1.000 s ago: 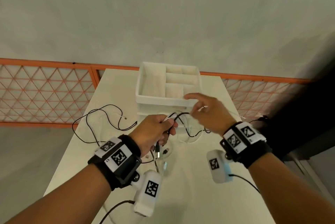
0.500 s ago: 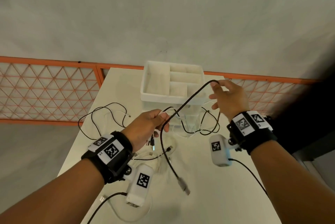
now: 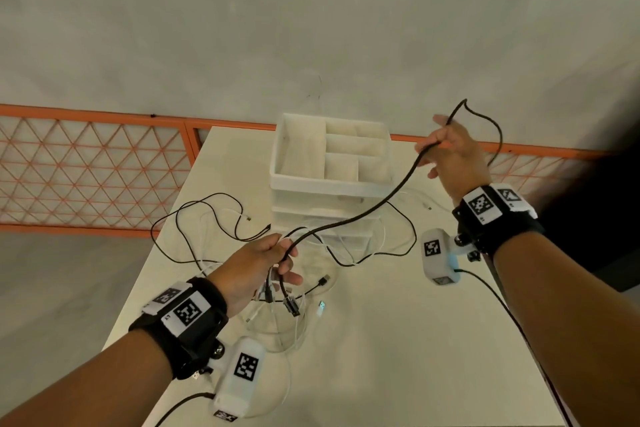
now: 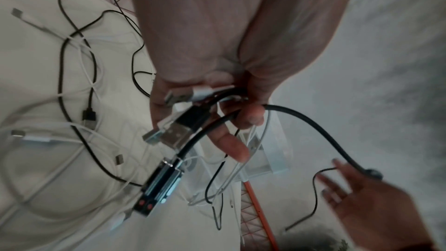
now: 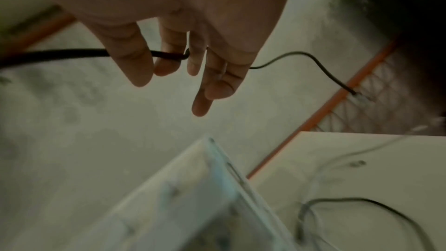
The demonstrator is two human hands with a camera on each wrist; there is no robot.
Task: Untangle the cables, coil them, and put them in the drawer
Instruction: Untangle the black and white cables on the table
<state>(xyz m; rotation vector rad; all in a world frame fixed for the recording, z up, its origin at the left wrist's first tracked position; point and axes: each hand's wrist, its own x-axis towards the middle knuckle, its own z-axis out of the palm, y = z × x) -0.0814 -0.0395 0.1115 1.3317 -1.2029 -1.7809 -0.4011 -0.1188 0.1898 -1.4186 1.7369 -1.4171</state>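
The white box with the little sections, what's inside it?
The white box looks empty in every section; no cables inside yet. Its near wall hides a strip of the floor, so something small could sit there.

Drawer unit [image 3: 330,184]: far centre of tabletop [image 3: 381,340]. Loose cables [image 3: 207,219]: on tabletop, left of and before the unit. Thick cable [image 3: 363,219]: strung above tabletop from left hand [image 3: 256,264], near, to right hand [image 3: 457,156], right of unit.

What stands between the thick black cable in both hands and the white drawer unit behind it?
Nothing visible blocks it. The thick black cable spans from left hand to right hand, passing in front of the white drawer unit. The drawers' fronts look closed, and loose white cables lie before them.
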